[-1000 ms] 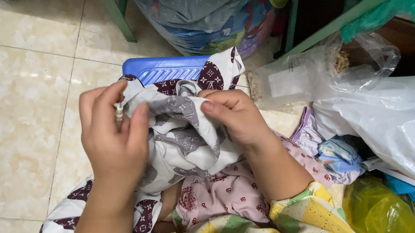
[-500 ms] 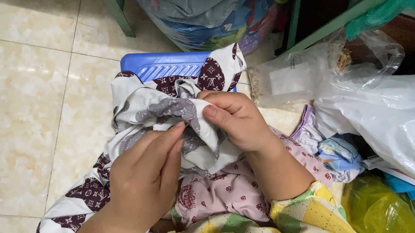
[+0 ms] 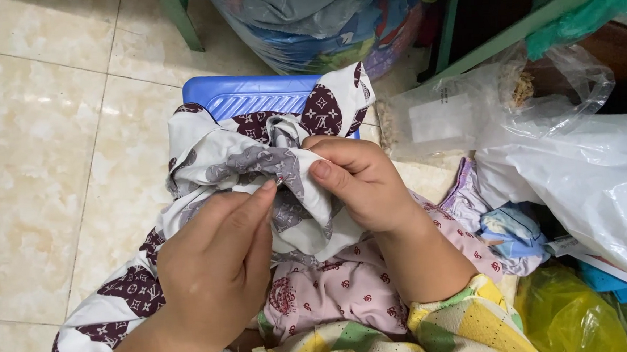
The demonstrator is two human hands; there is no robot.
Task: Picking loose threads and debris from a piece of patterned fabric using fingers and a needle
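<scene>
Cloth on lap, stool beyond; plastic bags right; tiled floor left.

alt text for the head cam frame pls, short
Two bare hands, left hand and right hand, pinch a bunched white cloth with maroon and grey patches over a lap in pink printed fabric. A blue plastic stool stands on the tiled floor; plastic bags lie at right.

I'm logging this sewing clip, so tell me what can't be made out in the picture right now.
Head view only:
- Whether the left hand pinches a needle: its fingertips hide the spot, and any needle is too small.
- The part of the patterned white cloth bunched under the right hand.
- Most of the blue plastic stool, covered by the cloth.
- The clear plastic bag contents, blurred by film.
</scene>
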